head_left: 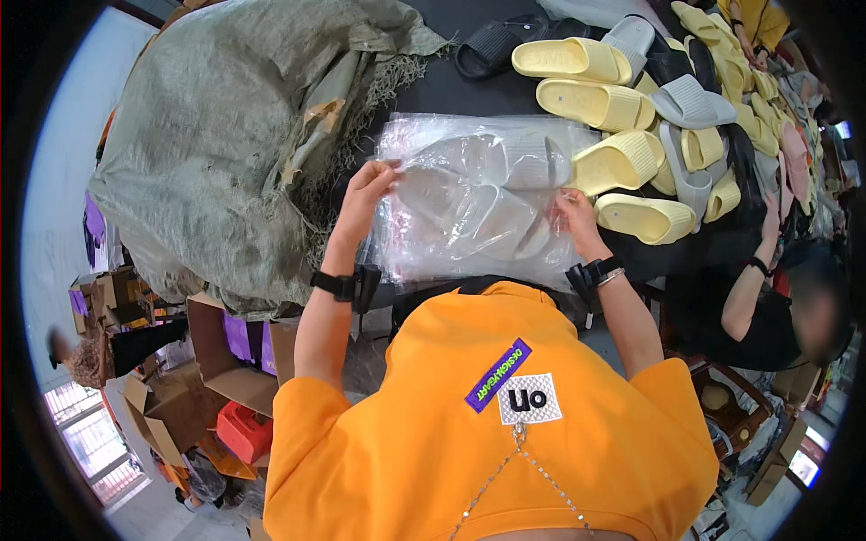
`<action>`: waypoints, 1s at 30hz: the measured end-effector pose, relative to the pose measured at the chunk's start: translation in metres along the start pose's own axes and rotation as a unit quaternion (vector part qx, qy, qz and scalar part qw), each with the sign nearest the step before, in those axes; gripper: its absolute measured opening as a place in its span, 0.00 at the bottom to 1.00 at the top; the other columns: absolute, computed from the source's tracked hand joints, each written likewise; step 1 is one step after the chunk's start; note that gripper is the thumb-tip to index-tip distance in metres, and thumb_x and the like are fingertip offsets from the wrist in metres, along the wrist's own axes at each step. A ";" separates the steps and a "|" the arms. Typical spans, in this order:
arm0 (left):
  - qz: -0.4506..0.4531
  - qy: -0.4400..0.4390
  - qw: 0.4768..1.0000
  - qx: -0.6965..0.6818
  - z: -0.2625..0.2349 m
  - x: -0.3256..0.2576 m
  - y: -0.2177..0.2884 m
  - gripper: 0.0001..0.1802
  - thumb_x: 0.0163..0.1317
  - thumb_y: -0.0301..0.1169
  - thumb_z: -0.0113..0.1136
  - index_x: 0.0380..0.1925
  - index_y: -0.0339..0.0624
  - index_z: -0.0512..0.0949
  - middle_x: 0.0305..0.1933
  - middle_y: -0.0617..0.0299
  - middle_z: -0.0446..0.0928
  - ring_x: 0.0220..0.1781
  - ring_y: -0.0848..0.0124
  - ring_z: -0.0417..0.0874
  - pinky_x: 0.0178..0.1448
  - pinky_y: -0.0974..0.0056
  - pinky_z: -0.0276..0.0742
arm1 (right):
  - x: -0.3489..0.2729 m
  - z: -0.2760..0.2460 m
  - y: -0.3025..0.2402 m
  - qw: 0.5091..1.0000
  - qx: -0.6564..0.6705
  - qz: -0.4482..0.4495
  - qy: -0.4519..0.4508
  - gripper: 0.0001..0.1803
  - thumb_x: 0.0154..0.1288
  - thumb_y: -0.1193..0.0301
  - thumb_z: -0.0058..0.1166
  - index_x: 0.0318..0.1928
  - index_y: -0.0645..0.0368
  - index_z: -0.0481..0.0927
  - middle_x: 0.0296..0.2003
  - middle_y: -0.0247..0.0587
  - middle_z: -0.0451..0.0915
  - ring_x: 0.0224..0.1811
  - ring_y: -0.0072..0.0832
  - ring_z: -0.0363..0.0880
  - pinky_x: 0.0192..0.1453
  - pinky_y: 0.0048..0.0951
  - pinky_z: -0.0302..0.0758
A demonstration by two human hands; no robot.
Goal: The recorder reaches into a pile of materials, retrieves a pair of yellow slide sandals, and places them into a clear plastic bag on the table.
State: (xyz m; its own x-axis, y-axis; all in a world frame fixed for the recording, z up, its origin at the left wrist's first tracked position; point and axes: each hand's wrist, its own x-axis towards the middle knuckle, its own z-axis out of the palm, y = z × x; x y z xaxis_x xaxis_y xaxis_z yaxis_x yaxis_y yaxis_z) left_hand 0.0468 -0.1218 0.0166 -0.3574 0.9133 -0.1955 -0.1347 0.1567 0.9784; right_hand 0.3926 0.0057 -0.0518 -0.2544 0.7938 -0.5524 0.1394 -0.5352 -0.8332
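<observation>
A pair of pale grey slide sandals (526, 160) lies flat inside a clear plastic bag (433, 194), toes toward the right. The bag rests on a stack of similar clear bags (424, 261) on the dark table. My left hand (370, 187) pinches the bag's left edge between thumb and fingers. At the right edge, beside the sandals' toes, my right hand (577, 219) has its fingers closed on the plastic. Just beyond that hand lie several pale yellow slides (646, 218), close to the bag.
Yellow, grey and black slides (690, 101) are heaped along the table to the right. A large grey-green woven sack (225, 135) covers the left. Open cardboard boxes (236, 374) and a red container (244, 431) stand below left. A co-worker's arm (756, 270) reaches in at right.
</observation>
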 end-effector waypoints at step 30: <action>0.263 -0.179 0.708 0.631 0.065 0.002 -0.062 0.33 0.45 0.42 0.62 0.53 0.47 0.66 0.55 0.55 0.66 0.58 0.55 0.63 0.57 0.48 0.59 | 0.021 0.001 0.037 0.967 -0.217 -0.135 -0.013 0.14 0.65 0.63 0.45 0.37 0.63 0.75 0.30 0.36 0.76 0.34 0.21 0.72 0.40 0.28 0.69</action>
State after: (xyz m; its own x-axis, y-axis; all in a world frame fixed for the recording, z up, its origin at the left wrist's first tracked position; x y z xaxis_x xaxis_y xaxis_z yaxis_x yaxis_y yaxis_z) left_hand 0.1141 -0.1054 -0.0397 0.2363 0.9713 0.0265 0.9430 -0.2358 0.2348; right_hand 0.3910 0.0024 -0.0938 -0.3598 0.8771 -0.3180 0.4515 -0.1346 -0.8821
